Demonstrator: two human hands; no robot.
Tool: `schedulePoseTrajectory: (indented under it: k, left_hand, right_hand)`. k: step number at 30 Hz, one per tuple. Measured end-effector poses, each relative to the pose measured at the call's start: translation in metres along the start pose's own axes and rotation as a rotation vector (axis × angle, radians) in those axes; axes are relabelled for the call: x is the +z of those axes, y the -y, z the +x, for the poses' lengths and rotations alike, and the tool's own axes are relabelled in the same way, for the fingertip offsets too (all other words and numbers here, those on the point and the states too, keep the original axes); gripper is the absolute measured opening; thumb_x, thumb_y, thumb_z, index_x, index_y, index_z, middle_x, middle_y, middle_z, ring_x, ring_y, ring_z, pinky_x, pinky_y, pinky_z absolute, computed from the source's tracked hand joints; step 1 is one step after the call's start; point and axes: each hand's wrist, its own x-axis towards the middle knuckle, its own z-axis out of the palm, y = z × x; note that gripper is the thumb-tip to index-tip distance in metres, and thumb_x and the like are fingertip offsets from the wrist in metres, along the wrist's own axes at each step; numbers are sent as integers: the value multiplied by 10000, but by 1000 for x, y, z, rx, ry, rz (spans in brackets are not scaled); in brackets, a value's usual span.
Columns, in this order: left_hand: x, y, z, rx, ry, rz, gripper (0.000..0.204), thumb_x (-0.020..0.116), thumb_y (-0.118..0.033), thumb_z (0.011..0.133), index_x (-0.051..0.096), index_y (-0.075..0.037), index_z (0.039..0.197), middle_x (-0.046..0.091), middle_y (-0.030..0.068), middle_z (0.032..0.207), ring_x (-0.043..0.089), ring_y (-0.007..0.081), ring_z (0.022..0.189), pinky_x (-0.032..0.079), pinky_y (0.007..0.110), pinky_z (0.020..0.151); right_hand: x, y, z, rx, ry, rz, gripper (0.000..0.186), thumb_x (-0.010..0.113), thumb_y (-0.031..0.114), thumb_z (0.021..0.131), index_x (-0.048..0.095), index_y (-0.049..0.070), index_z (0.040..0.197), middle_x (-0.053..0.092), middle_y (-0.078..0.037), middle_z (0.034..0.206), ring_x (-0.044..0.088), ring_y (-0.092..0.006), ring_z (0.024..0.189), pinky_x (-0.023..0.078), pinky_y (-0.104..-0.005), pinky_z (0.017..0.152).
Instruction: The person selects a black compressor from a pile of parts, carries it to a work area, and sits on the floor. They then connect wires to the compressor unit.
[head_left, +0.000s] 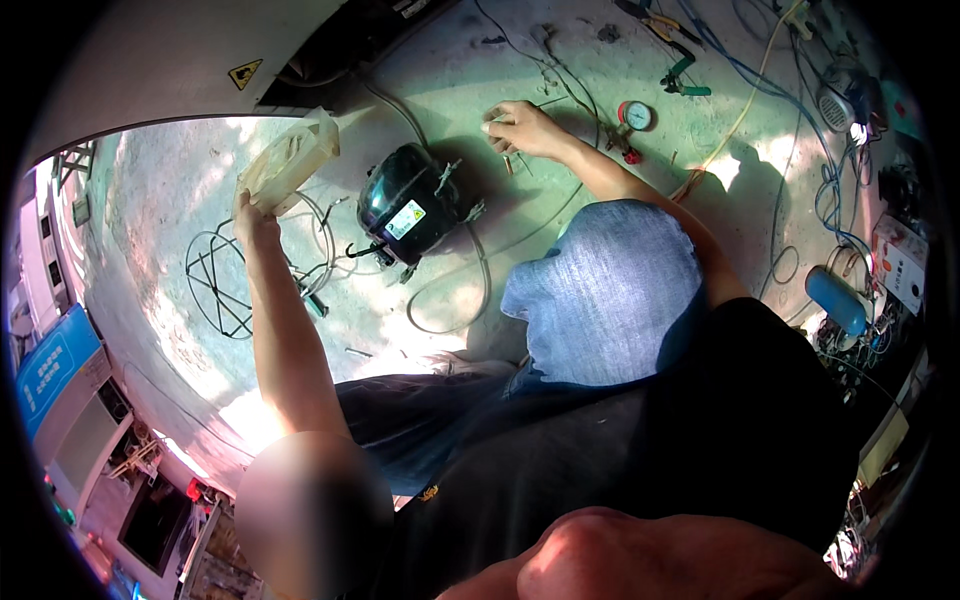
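Observation:
My left hand (256, 220) is closed on a pale translucent plastic bag (292, 160), raised at the left beside the lower edge of a large appliance. A black compressor (405, 208) with a white label, short pipes and a cable lies on the floor between my hands. My right hand (512, 133) is out beyond the compressor's right side, fingers curled round something small and pale that I cannot make out. Small copper-coloured pieces (508, 165) lie just below it, and a round pressure gauge (636, 115) with a red fitting is to its right.
The large appliance (180, 65) spans the top left. A wire coil (220, 280) lies left of the compressor. Green-handled tools (690, 90), hoses (830, 200) and a blue cylinder (835, 298) are at the right. A blue box (55, 360) and shelving with clutter stand at the left.

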Motion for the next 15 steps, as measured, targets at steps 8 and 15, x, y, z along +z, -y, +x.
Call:
schedulePoseTrajectory:
  k: [8,15]
  left_hand:
    - [39,-5,-30,85,-111,28,419,630,-133,1005,528,86,1347,637,200,1271,688,352,1068,617,483,877]
    - [25,-4,-34,334,-8,235,398,635,-73,979,542,115,1316,639,209,1255,682,326,1068,598,451,895]
  right_hand:
    - [2,10,13,-15,-13,4,368,672,278,980,622,-25,1183,711,-90,933,690,-152,792,558,-291,685]
    - [-1,33,44,-79,-15,-12,417,673,299,972,619,-29,1224,722,-112,990,706,-161,790,559,-294,669]
